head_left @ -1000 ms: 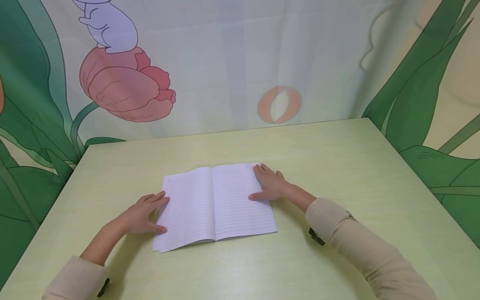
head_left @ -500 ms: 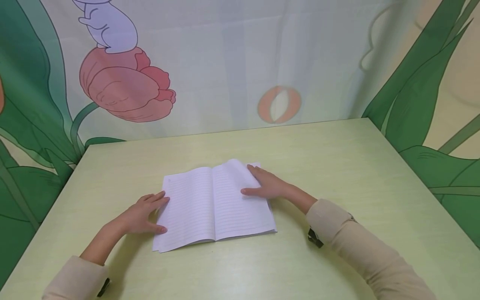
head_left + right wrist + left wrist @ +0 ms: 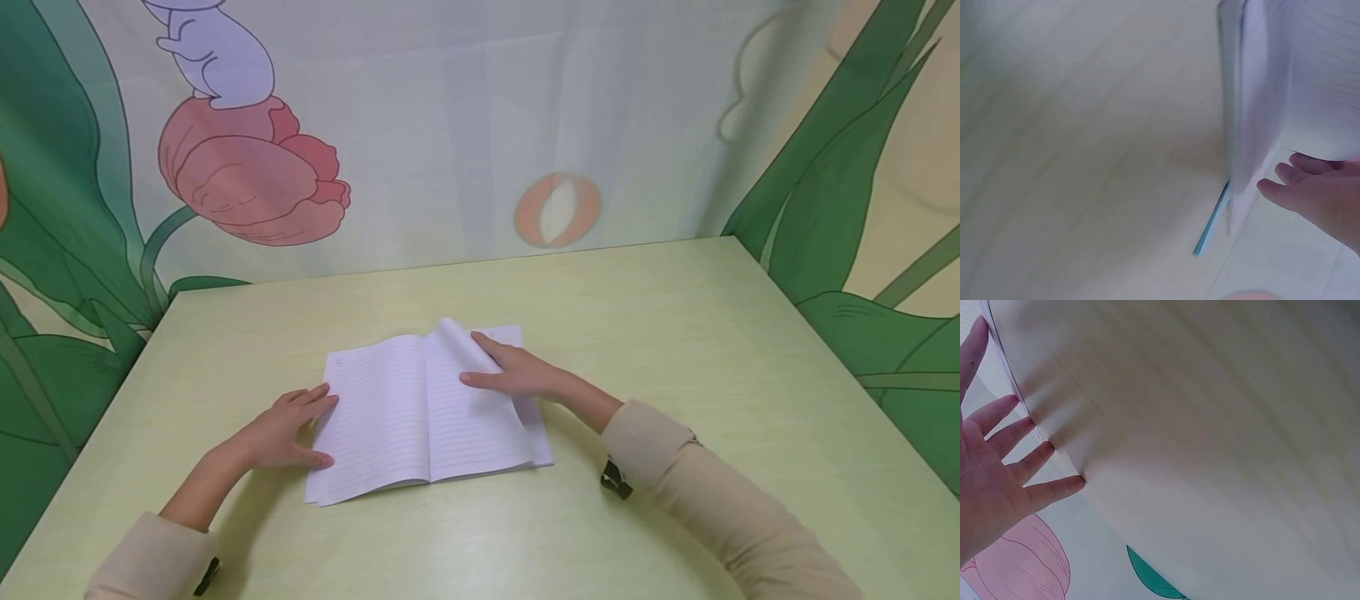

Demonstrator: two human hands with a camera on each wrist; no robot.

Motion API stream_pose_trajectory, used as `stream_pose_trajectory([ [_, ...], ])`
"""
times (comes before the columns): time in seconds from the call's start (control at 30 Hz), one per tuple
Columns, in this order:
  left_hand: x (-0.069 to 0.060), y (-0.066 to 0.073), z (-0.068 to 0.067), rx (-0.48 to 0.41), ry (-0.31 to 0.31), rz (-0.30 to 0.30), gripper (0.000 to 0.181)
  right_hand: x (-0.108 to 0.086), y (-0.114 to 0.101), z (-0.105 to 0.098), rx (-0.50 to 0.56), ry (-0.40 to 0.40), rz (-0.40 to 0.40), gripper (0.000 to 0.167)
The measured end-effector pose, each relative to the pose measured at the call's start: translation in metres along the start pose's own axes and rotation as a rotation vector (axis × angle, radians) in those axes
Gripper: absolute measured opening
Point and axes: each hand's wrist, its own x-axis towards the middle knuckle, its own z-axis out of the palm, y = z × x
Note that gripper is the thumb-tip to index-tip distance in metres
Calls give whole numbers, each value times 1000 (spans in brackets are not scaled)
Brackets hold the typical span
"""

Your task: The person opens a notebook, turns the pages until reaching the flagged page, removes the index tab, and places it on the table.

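Note:
A lined notebook (image 3: 378,417) lies open on the table, its left pages resting fairly flat. Its right-hand page (image 3: 472,425) is lifted and curls toward the middle, uncovering another page (image 3: 534,429) at the right. My right hand (image 3: 525,372) holds the lifted page near its upper outer part, thumb on top. In the right wrist view, fingers of the right hand (image 3: 1322,190) are beside the raised page (image 3: 1325,81); the thumb is not clear. My left hand (image 3: 281,429) rests on the notebook's left edge with fingers spread; in the left wrist view the left hand's (image 3: 997,465) fingertips touch that edge.
The pale table (image 3: 637,317) extends around the notebook. Behind it hangs a printed cloth (image 3: 420,167) with a flower, a ball and leaves. A thin blue strip (image 3: 1212,219) shows by the notebook's edge in the right wrist view.
My right hand has moved left, and the right-hand page has lifted and curled with it, showing the page beneath. The left hand has stayed in place.

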Motion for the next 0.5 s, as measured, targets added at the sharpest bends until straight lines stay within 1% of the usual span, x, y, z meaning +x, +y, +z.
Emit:
stream_pose_trajectory([
  [0.27,0,-1,1,-2,3,-5,87,4,-11,8,72,-11,-38,79],
  [0.5,1,-1,1,-2,2,-12,87,5,-22,15,207,-38,-87,77],
])
